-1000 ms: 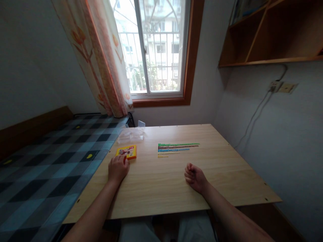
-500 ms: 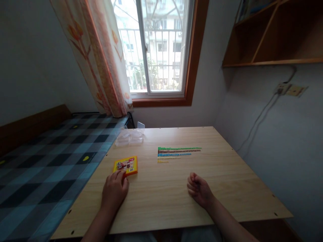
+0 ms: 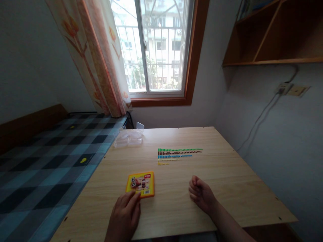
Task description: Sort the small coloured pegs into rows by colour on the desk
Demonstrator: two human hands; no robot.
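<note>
The left hand (image 3: 124,216) lies open on the table (image 3: 227,188), fingertips touching the near edge of the little yellow box (image 3: 140,184) — it looks light, stiff and slippery, best pinched by its sides. The right hand (image 3: 202,195) rests in a loose fist, empty. Farther back lie rows of beads (image 3: 176,153).

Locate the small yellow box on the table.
In the head view, the small yellow box lies on the wooden table, left of centre, its near edge touched by the left hand; rows of coloured pieces lie beyond, to its right.
</note>
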